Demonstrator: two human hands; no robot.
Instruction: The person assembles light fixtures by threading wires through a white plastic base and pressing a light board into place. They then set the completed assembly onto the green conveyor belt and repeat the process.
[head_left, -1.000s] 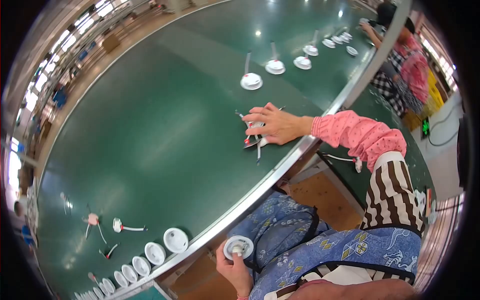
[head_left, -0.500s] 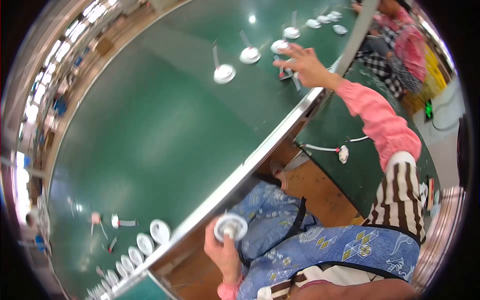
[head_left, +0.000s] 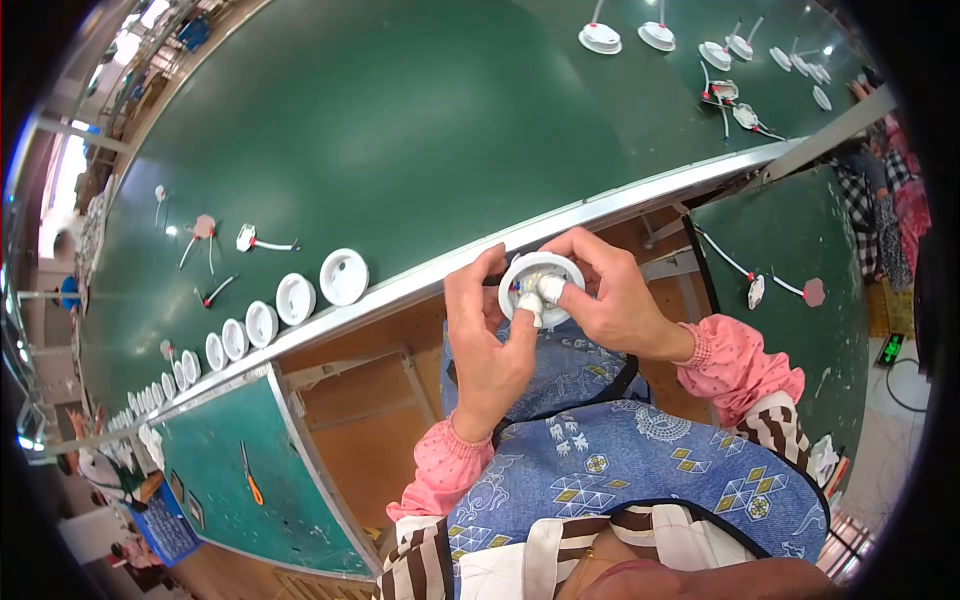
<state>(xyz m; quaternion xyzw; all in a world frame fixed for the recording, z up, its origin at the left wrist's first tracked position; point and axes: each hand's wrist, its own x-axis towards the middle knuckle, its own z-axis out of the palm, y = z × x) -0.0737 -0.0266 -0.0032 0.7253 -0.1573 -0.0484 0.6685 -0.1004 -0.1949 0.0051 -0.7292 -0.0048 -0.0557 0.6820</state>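
Observation:
A white round lamp housing (head_left: 543,268) is held between both hands in front of my apron, its hollow side facing up. My left hand (head_left: 487,345) grips its left side, and my right hand (head_left: 622,300) is closed round its right side. Both thumbs, with white coverings on their tips, press down inside the rim. Small coloured and pale parts show inside, but the thumbs partly hide them. Ahead of my hands runs the metal edge (head_left: 585,210) of the green table.
Similar white housings (head_left: 344,277) line the table edge at left. Small wired parts (head_left: 247,238) lie behind them. White caps with upright wires (head_left: 600,38) stand far right, near loose wired pieces (head_left: 722,92). Scissors (head_left: 251,475) lie on the lower left board. Wired pieces (head_left: 755,290) rest at right.
My right hand has come back from the far wired caps to the housing. Both hands now hold it, thumbs inside. The view has swung left.

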